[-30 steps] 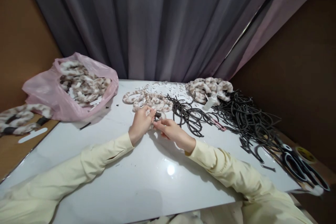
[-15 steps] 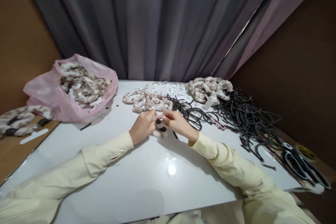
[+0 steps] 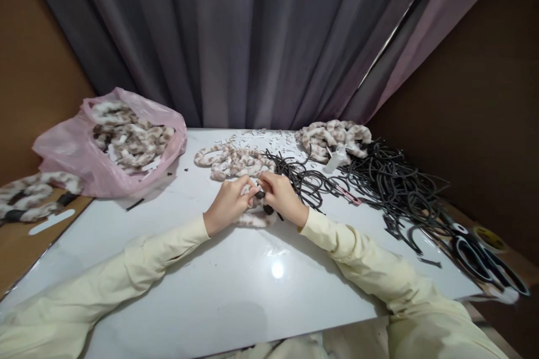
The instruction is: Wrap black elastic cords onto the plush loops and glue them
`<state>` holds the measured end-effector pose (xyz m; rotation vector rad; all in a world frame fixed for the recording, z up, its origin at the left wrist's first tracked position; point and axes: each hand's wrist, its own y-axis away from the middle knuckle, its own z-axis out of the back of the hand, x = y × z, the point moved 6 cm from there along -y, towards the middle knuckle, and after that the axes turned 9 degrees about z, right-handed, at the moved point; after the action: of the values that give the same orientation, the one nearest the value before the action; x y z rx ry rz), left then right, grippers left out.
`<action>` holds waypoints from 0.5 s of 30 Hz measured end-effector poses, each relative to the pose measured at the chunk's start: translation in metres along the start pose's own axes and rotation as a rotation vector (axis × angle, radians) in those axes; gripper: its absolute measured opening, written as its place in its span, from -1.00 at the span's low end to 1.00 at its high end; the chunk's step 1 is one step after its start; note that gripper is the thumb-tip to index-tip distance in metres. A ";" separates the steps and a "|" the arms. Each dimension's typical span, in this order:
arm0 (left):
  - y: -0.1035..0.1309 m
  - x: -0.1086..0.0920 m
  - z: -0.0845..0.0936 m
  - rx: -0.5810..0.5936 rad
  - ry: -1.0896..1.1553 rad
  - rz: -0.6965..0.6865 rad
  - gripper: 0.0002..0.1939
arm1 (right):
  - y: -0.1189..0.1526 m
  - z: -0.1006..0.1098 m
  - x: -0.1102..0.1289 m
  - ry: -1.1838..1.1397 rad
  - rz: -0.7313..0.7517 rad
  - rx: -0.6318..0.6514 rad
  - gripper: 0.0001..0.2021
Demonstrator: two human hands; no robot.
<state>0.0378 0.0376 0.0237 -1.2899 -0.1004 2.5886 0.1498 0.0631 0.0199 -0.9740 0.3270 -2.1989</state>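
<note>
Near the middle of the white table, my left hand [image 3: 229, 202] and my right hand [image 3: 283, 195] meet with fingertips almost touching. Both are closed in a pinch around a small part of a spotted furry loop [image 3: 255, 219], which hangs below them and has black parts. What exactly lies between the fingertips is too small to tell. Just behind the hands lies a group of furry loops [image 3: 229, 161]. Black cords [image 3: 307, 182] spread out from beside my right hand.
A pink bag [image 3: 63, 143] of furry pieces stands left, with more loops [image 3: 31, 193] at the edge. Right are a black cord heap [image 3: 396, 179], a furry pile [image 3: 332, 137], a small white bottle [image 3: 336, 160], pink tweezers [image 3: 348, 195], scissors [image 3: 474, 261] and a tape roll [image 3: 490, 238].
More of the furry loop now shows below my hands. My hands remain close together, with the right fingers curled in more. The whole view has shifted slightly.
</note>
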 end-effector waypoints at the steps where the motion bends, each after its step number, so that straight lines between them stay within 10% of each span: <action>1: 0.001 0.000 -0.001 0.003 -0.010 -0.023 -0.86 | -0.001 0.000 -0.001 -0.013 -0.014 0.022 -0.81; 15: 0.013 -0.007 0.000 -0.228 -0.217 -0.538 -0.85 | 0.003 0.000 -0.004 -0.746 -0.321 0.445 -0.56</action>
<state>0.0393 0.0236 0.0266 -0.8790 -0.6980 2.2717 0.1532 0.0639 0.0166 -1.5500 -0.6700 -1.8650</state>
